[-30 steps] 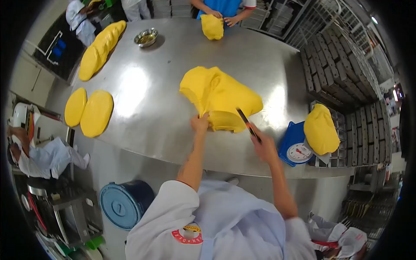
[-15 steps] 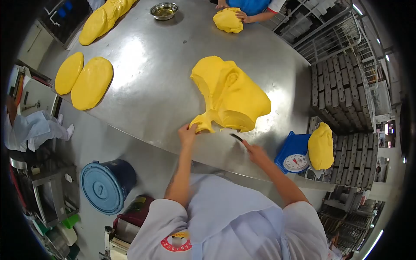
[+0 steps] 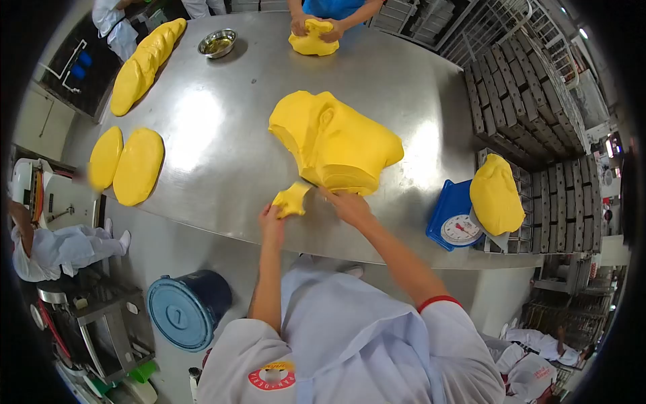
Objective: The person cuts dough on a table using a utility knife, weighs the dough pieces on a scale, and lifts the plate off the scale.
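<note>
Finding: a small dough piece (image 3: 291,200) stands out from the near-left edge of the large dough mass (image 3: 346,145), on the table (image 3: 222,161). The left hand (image 3: 271,225) has its fingers pinched on the piece's outer end. The right hand (image 3: 351,209), fingers closed on a knife (image 3: 309,182), is at the mass's near edge, blade between mass and piece. Assessment: portion nearly or fully severed; any remaining link cannot be confirmed.

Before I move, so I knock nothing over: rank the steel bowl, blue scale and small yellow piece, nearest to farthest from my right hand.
1. Small yellow piece: left of the right hand, in the left hand.
2. Blue scale: right.
3. Steel bowl: far side, left.
</note>
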The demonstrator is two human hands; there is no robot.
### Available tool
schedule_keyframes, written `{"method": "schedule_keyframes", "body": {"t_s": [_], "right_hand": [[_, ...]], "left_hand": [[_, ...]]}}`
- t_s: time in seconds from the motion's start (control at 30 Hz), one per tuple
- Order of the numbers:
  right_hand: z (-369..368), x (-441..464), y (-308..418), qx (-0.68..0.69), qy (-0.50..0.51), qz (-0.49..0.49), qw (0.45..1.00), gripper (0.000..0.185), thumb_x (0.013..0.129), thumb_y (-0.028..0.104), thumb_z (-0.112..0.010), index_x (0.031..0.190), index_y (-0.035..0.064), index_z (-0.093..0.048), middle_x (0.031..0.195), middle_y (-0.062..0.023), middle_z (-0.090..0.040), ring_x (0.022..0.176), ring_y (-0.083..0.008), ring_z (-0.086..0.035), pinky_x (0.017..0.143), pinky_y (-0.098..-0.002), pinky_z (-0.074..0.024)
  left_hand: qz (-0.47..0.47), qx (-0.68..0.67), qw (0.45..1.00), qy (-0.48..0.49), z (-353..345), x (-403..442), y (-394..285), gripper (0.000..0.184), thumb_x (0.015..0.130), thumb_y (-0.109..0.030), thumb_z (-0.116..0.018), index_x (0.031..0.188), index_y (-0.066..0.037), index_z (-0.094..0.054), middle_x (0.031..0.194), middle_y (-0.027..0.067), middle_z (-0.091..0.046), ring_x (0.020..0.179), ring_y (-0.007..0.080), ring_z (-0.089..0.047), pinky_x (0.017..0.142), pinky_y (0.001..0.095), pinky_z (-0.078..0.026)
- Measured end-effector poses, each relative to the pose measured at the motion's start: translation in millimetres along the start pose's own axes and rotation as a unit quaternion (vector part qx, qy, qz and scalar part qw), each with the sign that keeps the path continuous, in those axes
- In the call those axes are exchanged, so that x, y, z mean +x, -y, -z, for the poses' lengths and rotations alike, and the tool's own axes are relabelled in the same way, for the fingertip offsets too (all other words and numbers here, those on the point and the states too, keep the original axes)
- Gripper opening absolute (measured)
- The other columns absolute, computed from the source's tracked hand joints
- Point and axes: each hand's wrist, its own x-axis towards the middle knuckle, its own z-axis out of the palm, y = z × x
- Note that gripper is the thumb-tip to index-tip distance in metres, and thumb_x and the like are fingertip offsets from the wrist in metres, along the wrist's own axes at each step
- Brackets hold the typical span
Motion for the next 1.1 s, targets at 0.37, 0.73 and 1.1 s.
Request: {"method": "schedule_keyframes", "body": {"t_s": [0.37, 0.73, 1.1], "right_hand": [[-31.6, -358.0, -85.6, 0.181, -0.203, -0.220, 0.937, 0.058, 0.095, 0.015, -0.063, 0.148, 0.0304, -0.046, 0.101, -0.0140, -0.068, 0.085, -0.0338, -0.066, 0.076, -0.0429, -0.0547], [-55.3, -449.5, -7.8, 0.319, -0.515, -0.390, 0.693, 0.053, 0.096, 0.005, -0.059, 0.146, 0.0202, -0.052, 0.091, -0.0077, -0.068, 0.075, -0.0123, -0.058, 0.071, -0.0259, -0.0477], [-266.1, -535.9, 17.9, 0.232, -0.503, -0.613, 0.564, 0.051, 0.101, 0.009, -0.053, 0.151, 0.0161, -0.046, 0.072, -0.0021, -0.054, 0.045, -0.0104, -0.052, 0.040, -0.0297, -0.0452]], "left_hand": [[0.069, 0.057, 0.961, 0.261, -132.0, -14.5, -118.8, 0.055, 0.092, -0.023, -0.067, 0.141, -0.012, -0.046, 0.132, 0.0104, -0.055, 0.118, 0.0267, -0.056, 0.094, 0.0430, -0.050], [-0.424, 0.372, 0.495, 0.661, -602.9, -201.5, 26.5, 0.066, 0.076, 0.006, -0.066, 0.138, -0.015, -0.057, 0.135, 0.0181, -0.055, 0.119, 0.0378, -0.058, 0.097, 0.0410, -0.049], [-0.414, 0.350, 0.421, 0.727, -613.9, -210.1, 32.6, 0.079, 0.070, 0.001, -0.065, 0.146, -0.015, -0.050, 0.147, 0.0160, -0.044, 0.137, 0.0336, -0.044, 0.114, 0.0379, -0.037]]}}
